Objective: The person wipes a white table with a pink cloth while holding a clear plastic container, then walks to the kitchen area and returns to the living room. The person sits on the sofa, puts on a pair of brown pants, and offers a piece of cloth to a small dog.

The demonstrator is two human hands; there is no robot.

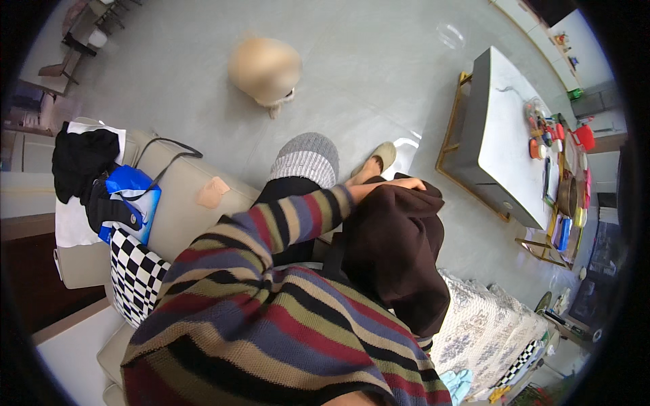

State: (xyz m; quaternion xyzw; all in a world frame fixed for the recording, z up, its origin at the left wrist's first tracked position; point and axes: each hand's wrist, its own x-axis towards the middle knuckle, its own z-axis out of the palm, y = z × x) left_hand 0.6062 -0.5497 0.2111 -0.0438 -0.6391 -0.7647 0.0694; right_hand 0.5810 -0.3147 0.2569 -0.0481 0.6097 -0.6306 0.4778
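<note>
My left hand (405,183) reaches across my body in a striped knit sleeve. Its fingers are closed on the upper edge of a dark brown garment (396,250), which hangs in loose folds over my right side. A striped bit of sleeve (425,344) shows at the garment's lower edge, and the brown cloth hides my right forearm and hand. Over my left knee, on black trousers, lies a grey knit hat (308,154) with a paler ribbed band. One foot in a beige slipper (384,154) shows beyond the garment.
On the beige sofa (233,197) are a blue bag (132,179), black clothing (84,159), a checkered cushion (135,274) and a light pinkish piece (212,192). A blurred tan dog (264,71) stands ahead. A white-topped table (511,128) with several items stands right, a patterned quilted cover (481,325) nearer.
</note>
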